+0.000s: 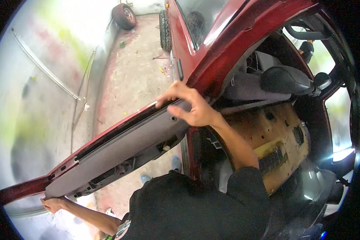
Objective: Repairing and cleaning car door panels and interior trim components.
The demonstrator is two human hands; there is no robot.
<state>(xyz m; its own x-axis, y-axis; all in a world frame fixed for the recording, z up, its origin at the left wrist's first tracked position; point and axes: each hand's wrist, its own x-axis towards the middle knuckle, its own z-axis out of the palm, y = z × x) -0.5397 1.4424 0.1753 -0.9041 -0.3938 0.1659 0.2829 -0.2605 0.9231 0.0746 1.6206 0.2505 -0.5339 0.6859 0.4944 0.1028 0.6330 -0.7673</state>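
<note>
A long grey door trim panel [128, 138] lies along the inner face of the open red car door [64, 166]. My left hand [53, 204] is closed on the panel's lower-left corner, the fingers partly hidden. At the panel's other end my right hand [190, 106] hovers by the upper edge, fingers and thumb apart and slightly blurred. Whether its fingertips touch the panel or the door, I cannot tell. Dark fittings and openings run along the panel's near side.
The red car body [212, 60] rises at the right, with a grey seat [284, 80] inside. A tan board with holes [276, 124] lies in the cabin. Behind the door are a paint-marked wall [64, 52], a concrete floor [138, 72] and a loose wheel [125, 17].
</note>
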